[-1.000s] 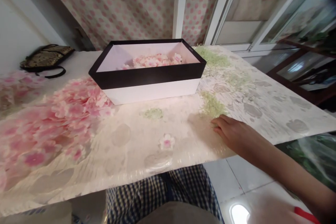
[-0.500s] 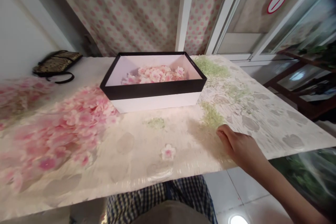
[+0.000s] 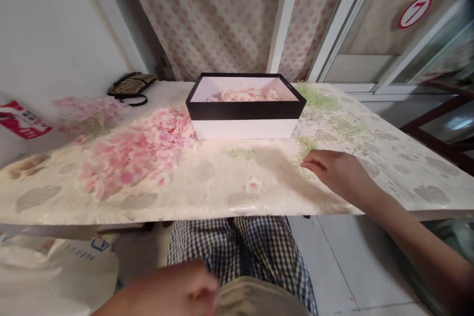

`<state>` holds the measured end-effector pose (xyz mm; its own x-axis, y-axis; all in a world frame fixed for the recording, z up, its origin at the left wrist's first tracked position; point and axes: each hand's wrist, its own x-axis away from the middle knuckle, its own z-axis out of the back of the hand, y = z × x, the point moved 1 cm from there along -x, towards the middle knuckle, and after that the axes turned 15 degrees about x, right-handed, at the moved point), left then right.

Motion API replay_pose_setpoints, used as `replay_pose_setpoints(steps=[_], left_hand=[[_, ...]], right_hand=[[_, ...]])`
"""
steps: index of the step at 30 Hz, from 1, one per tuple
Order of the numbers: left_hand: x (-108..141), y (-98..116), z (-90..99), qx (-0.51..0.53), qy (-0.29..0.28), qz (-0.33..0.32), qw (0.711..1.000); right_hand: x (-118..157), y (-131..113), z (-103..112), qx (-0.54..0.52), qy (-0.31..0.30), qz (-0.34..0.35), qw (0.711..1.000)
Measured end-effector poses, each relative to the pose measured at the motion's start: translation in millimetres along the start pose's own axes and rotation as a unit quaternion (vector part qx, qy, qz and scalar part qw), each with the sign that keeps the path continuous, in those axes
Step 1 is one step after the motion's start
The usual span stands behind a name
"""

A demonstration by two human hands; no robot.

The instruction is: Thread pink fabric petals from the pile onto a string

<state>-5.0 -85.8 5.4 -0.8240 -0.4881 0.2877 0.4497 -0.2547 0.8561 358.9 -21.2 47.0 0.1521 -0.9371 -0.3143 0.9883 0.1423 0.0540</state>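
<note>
Nearest, the blurred left hand (image 3: 181, 289) hung curled over the checked garment (image 3: 207, 243); I could not tell its grip. On the table (image 3: 215, 196) lay one blossom (image 3: 253, 185). The right hand (image 3: 335, 169), fingers bunched, was beside green sprigs (image 3: 306, 145), its hold unclear. Farther back, pink blossoms (image 3: 142, 150) lay heaped left of a box (image 3: 246, 128) containing more.

A box (image 3: 246, 129) on the table (image 3: 207, 203) holds blossoms (image 3: 246, 95), with a blossom heap (image 3: 144, 150) left of it, a pouch (image 3: 133, 84) behind that heap, sprigs (image 3: 320, 98) right of the box, a curtain (image 3: 215, 19) behind it, a lone blossom (image 3: 254, 185) before it, and the right hand (image 3: 335, 170) right of that blossom.
</note>
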Motion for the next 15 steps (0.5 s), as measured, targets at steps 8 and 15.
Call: replay_pose_setpoints(steps=[8, 15], left_hand=[[-116.6, 48.1, 45.9, -0.134, 0.359, -0.069, 0.921], [-124.3, 27.5, 46.2, 0.001, 0.344, -0.137, 0.929]], right_hand=[[-7.2, -14.1, -11.0, -0.055, 0.014, 0.049, 0.997], [-14.6, -36.9, -0.3, -0.264, 0.002, -0.005, 0.965]])
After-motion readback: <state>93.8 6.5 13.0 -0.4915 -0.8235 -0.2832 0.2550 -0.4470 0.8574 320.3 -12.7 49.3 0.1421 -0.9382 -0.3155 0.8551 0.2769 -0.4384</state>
